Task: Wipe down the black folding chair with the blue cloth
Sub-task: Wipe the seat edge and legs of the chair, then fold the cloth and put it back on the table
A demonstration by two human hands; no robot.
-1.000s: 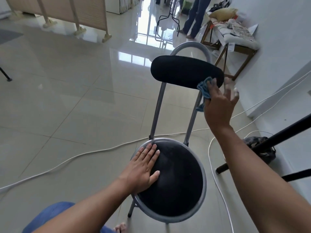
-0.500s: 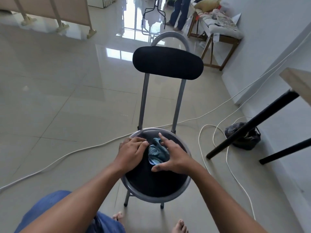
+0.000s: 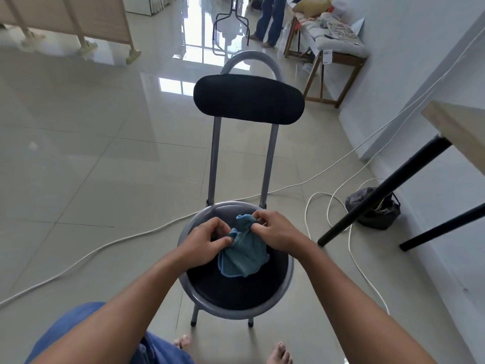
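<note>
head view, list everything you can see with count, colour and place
folding chair: 1, black pads, grey frame, centre
blue cloth: 1, over seat, held by both hands
cable: white, across floor
bag: 1, dark, floor right
table: 1, pale top, black legs, right
bench: 1, wooden, piled with cushions, far right
screen: 1, beige, far left
standing person: 1, jeans, far end
left hand: grip on cloth
right hand: grip on cloth

Bright daylight enters from the far doorway; strong glare on the glossy floor (image 3: 78,143); soft shadows; wide-angle bending at the edges; slight softness throughout.
</note>
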